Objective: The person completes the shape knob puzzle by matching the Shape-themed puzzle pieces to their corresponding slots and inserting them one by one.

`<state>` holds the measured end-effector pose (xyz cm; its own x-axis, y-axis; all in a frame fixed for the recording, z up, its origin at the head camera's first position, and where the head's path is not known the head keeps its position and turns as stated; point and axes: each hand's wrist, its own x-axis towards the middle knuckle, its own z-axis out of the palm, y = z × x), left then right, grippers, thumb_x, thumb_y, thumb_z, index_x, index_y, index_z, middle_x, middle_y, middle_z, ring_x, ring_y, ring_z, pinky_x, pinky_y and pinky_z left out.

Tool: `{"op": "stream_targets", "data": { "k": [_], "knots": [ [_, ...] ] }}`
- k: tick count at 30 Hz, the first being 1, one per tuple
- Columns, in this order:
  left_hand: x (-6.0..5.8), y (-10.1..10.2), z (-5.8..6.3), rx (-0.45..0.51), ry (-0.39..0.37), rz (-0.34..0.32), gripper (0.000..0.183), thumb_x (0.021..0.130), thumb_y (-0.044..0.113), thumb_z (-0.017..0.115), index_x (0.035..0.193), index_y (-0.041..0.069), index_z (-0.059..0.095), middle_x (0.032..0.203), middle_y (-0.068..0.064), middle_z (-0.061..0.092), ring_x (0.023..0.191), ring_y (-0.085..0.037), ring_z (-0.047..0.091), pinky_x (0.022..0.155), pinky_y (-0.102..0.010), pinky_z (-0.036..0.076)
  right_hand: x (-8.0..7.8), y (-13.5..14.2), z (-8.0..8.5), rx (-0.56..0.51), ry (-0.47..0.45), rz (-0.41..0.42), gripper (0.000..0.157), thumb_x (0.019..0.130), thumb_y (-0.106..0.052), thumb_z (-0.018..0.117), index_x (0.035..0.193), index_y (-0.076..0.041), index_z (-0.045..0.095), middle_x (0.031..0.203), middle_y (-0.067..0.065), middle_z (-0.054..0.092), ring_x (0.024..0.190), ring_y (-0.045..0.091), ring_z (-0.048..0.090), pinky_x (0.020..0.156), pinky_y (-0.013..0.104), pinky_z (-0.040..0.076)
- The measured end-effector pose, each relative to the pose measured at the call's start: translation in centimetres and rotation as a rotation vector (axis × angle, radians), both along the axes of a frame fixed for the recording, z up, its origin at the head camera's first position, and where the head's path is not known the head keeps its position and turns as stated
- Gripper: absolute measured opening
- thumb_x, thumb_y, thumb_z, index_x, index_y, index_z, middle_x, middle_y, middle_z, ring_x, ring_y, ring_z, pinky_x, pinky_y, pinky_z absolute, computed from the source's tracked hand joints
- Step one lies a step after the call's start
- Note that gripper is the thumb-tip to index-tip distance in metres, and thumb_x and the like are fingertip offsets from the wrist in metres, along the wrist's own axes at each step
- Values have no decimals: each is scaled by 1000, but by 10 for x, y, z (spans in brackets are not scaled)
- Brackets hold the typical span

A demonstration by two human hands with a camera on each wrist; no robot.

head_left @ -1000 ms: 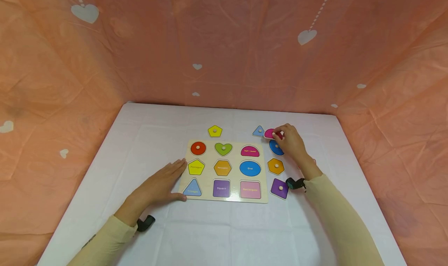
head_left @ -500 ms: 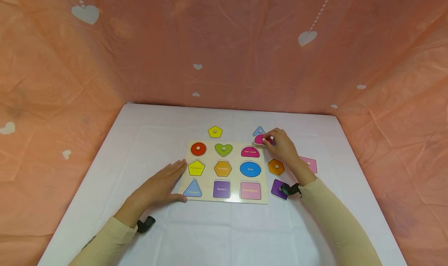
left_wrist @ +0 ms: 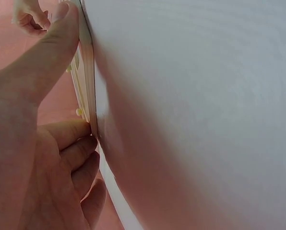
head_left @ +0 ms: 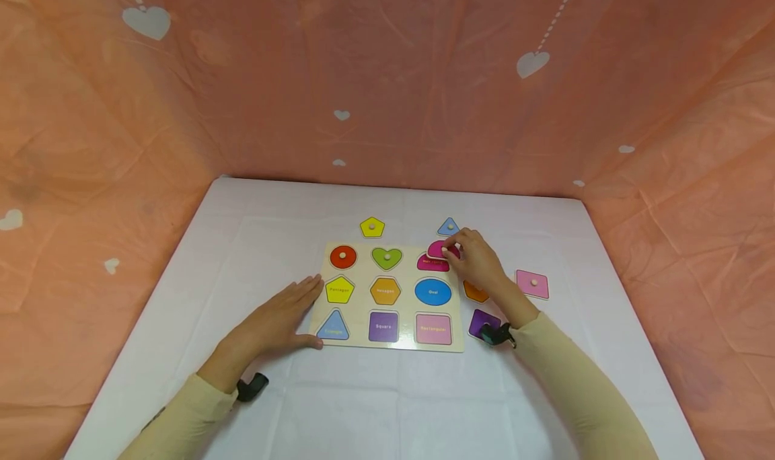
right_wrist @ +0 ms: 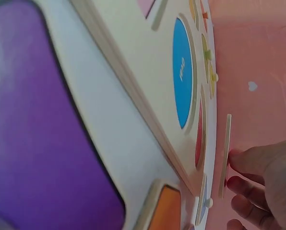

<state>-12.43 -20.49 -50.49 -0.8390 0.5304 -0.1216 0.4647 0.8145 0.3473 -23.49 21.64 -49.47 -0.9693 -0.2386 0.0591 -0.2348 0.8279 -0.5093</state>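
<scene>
A wooden shape-puzzle board (head_left: 359, 312) lies on the white cloth, with a red circle piece (head_left: 343, 257) and a green heart piece (head_left: 387, 258) in its top row. My left hand (head_left: 269, 325) rests flat with its fingers along the board's left edge, thumb at the lower corner. My right hand (head_left: 481, 263) pinches a magenta half-round piece (head_left: 434, 249) by its knob. That piece hangs over the upper part of the matching recess (head_left: 430, 265). From the right wrist view, the half-round piece (right_wrist: 226, 153) appears edge-on, apart from the board.
Behind the board lie a yellow pentagon piece (head_left: 372, 228) and a light blue triangle piece (head_left: 449, 226). To its right are an orange hexagon piece (head_left: 475, 292), a purple square piece (head_left: 482, 321) and a pink rectangle piece (head_left: 532, 284). Orange cloth walls surround the table.
My right hand has carried the half-round piece left and nearer, from beside the triangle piece to over the board. The blue oval piece is now hidden behind that hand. My left hand stays put.
</scene>
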Motion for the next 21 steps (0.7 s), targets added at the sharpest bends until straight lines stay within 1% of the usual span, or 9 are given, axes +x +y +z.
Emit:
{"op": "stream_targets", "data": {
  "k": [3, 7, 10, 14, 21],
  "knots": [
    [0, 0, 0, 2, -2, 3, 118, 81, 50, 92, 166, -4, 30, 175, -19, 29, 161, -37, 29, 132, -55, 24, 1, -3, -2, 7, 13, 13, 25, 101, -23, 76, 120, -6, 77, 123, 14, 67, 113, 32, 59, 97, 50, 61],
    [0, 0, -1, -1, 0, 4, 118, 82, 51, 91, 166, -4, 30, 175, -19, 28, 162, -37, 28, 133, -54, 24, 3, -7, -4, 17, 35, 32, 25, 100, -22, 78, 119, -5, 77, 123, 15, 68, 109, 32, 60, 93, 47, 63],
    [0, -1, -1, -2, 0, 2, 118, 82, 52, 91, 166, -5, 30, 175, -19, 28, 162, -37, 28, 133, -54, 24, 4, -9, -4, 17, 29, 45, 26, 100, -22, 78, 119, -4, 77, 126, 16, 68, 109, 32, 60, 91, 46, 64],
    [0, 0, -1, 0, -8, 6, 118, 82, 52, 91, 166, -4, 30, 175, -19, 28, 162, -37, 28, 133, -55, 24, 5, -12, -5, 25, 21, 52, 26, 101, -22, 77, 120, -5, 77, 127, 16, 68, 111, 32, 60, 93, 45, 64],
    [0, 0, -1, -1, -14, 14, 119, 82, 52, 91, 167, -3, 30, 176, -18, 28, 162, -36, 28, 133, -54, 24, 7, -16, -7, 33, 34, 65, 24, 100, -21, 78, 118, -5, 78, 125, 15, 69, 113, 32, 61, 95, 46, 63]
  ]
}}
